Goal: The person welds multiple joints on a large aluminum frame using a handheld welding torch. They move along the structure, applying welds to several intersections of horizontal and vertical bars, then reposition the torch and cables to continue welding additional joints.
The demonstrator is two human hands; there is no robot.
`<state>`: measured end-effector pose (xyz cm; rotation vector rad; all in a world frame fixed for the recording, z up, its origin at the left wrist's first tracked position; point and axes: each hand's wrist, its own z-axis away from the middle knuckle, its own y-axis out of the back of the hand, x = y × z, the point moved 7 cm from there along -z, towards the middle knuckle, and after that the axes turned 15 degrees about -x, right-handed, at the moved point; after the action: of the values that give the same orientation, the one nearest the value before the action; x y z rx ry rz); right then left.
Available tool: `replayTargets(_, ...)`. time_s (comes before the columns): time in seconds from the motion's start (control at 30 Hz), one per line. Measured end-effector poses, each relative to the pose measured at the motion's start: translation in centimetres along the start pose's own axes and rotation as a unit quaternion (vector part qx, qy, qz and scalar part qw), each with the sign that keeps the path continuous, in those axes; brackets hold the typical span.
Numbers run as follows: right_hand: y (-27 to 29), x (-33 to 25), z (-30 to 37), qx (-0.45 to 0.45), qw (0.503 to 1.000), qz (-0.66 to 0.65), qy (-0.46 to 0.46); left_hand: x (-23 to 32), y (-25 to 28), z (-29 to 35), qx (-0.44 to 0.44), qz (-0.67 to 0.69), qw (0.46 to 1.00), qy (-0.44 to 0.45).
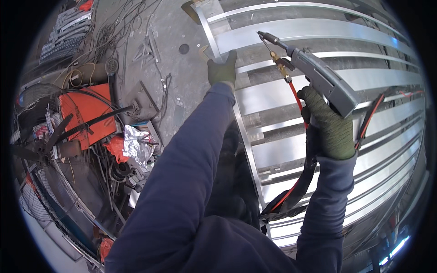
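My right hand (330,120), in a green knitted glove, is closed round the grip of a grey welding gun (321,75). The gun's narrow nozzle points up and left, above the slats of a silvery metal frame (282,95). Brass fittings (280,66) and a red hose (295,95) run along the gun's left side. My left hand (221,72), gloved the same way, grips the frame's left edge rail, its thumb and fingers on either side. The undersides of its fingers are hidden. The nozzle stays apart from the metal.
A black-sleeved cable (309,154) hangs from the gun across the frame. On the left stand a fan with a wire cage (45,150), an orange box (88,113) and crumpled foil (138,144). Loose cables (123,27) and stacked metal parts (68,29) lie on the floor farther off.
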<state>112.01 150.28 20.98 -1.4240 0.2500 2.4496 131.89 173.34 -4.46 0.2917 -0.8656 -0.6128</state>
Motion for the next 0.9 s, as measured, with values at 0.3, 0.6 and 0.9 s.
replayTargets(0.3,-2.7,1.0,-11.7,-0.028,0.999,-0.045,0.003,0.1,-1.9,-3.2,-0.089,0.171,0.98,0.046)
replayTargets(0.6,-8.4,3.2,-19.9,-0.078,0.993,-0.071,-0.05,0.2,-1.6,-2.4,0.024,0.036,0.998,0.034)
replayTargets(0.9,-10.9,6.8,-23.6,-0.091,0.991,-0.065,-0.073,0.8,-0.5,-1.2,0.032,0.047,0.998,0.01)
